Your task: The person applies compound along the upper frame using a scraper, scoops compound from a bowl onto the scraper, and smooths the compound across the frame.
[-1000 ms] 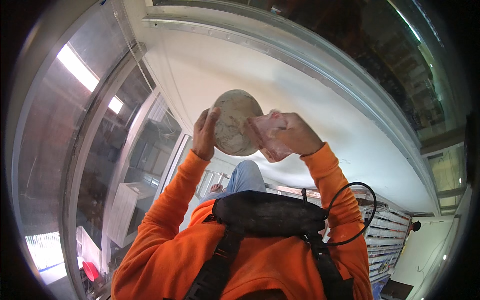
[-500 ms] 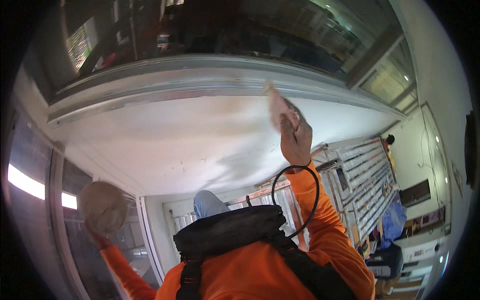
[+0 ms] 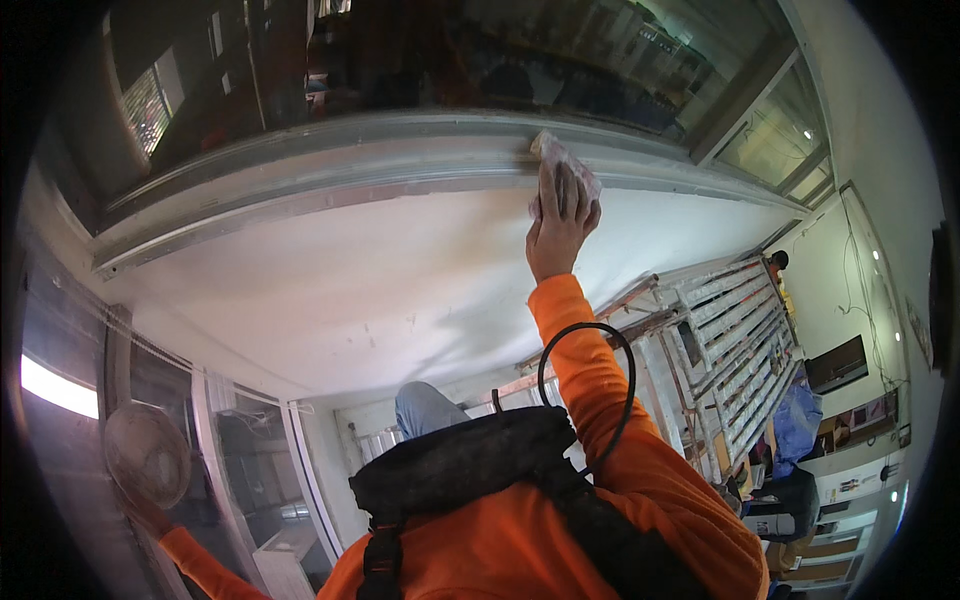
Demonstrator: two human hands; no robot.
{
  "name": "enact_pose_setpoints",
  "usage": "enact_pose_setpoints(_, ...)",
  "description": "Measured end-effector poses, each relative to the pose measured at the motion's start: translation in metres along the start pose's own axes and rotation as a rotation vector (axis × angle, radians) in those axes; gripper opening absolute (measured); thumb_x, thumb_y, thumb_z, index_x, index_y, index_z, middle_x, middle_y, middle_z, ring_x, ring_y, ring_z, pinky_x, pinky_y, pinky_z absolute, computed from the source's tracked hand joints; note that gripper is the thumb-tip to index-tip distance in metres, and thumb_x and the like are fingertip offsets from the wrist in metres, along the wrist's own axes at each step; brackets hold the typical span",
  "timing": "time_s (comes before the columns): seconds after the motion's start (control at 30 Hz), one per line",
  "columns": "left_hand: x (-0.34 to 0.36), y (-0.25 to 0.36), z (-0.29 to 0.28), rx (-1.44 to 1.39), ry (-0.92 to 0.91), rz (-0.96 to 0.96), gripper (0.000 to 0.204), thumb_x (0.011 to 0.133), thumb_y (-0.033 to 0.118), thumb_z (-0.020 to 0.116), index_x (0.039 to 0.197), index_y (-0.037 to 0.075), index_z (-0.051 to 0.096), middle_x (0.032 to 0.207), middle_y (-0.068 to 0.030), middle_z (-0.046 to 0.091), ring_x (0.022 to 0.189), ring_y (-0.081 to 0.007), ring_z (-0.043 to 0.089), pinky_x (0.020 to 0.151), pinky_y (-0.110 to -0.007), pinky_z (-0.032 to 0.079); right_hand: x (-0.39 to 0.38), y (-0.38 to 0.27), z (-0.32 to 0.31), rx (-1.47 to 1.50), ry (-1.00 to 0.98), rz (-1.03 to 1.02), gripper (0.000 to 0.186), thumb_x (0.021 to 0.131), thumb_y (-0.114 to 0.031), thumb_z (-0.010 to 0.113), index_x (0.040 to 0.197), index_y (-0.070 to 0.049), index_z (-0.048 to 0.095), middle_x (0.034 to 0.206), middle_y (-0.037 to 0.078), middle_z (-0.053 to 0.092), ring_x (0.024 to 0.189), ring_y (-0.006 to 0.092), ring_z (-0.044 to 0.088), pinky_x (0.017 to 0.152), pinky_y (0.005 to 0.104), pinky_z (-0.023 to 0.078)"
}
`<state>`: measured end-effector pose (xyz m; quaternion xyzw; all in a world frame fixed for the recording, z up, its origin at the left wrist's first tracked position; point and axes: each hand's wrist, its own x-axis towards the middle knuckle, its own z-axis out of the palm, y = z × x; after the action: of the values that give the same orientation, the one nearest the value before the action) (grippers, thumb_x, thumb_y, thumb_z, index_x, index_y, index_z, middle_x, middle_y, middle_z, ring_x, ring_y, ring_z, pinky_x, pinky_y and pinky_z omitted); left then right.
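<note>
Against the grey metal window frame (image 3: 400, 170), my right hand (image 3: 562, 215) grips a crumpled pale pinkish cloth (image 3: 550, 150). The fingers are bent over the cloth, and it touches the rail of the frame. Out at the left, my left hand (image 3: 145, 512) holds a round, shallow greyish bowl (image 3: 148, 458) from below, its hollow side towards me. Most of the left fingers are hidden behind the bowl. Below the frame spreads a white wall panel (image 3: 300, 275) with a few small marks.
Dark window glass (image 3: 420, 60) fills the top. Metal scaffold walkways (image 3: 735, 340) lie at the right, near a blue sheet (image 3: 795, 425). A black cable loop (image 3: 630, 375) hangs by my right sleeve. Glazed panels with upright frames (image 3: 215, 440) line the left side.
My right hand has moved up and slightly left, and the cloth now lies against the frame. The left hand and the bowl have shifted left and down.
</note>
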<state>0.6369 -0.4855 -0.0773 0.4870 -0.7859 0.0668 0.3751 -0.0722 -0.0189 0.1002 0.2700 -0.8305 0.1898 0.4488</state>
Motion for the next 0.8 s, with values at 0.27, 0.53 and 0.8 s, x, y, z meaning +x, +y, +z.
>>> enact_pose_setpoints(0.27, 0.031, 0.07, -0.035, -0.285, -0.253, -0.201, 0.051, 0.098, 0.036, 0.038, 0.131, -0.003, 0.045, 0.128, -0.0181, 0.048, 0.118, -0.0292, 0.047, 0.097, -0.036, 0.039, 0.003, 0.01, -0.025, -0.031, -0.092, -0.123, 0.06, 0.077, 0.001, 0.054, 0.133, -0.022, 0.049, 0.131, 0.008, 0.052, 0.119, 0.0334, 0.045, 0.099, 0.0473, 0.035)
enact_pose_setpoints(0.53, 0.057, 0.074, -0.031, -0.643, -0.345, -0.396, 0.042, 0.098, 0.032, 0.043, 0.124, 0.0, 0.05, 0.119, -0.0108, 0.053, 0.107, -0.0216, 0.051, 0.09, -0.032, 0.042, 0.096, 0.054, -0.105, 0.099, -0.767, -0.095, 0.046, 0.082, 0.006, 0.041, 0.12, -0.012, 0.06, 0.12, 0.01, 0.061, 0.112, 0.0268, 0.057, 0.1, 0.032, 0.042)
enact_pose_setpoints(0.8, 0.058, 0.057, -0.038, -0.551, -0.352, -0.366, 0.037, 0.098, 0.029, 0.046, 0.117, 0.0, 0.054, 0.107, -0.0116, 0.057, 0.097, -0.0216, 0.054, 0.085, -0.033, 0.043, 0.122, 0.062, -0.086, 0.132, -0.682, -0.107, 0.045, 0.082, -0.004, 0.041, 0.119, -0.02, 0.06, 0.11, 0.014, 0.063, 0.1, 0.0319, 0.059, 0.089, 0.0367, 0.046)
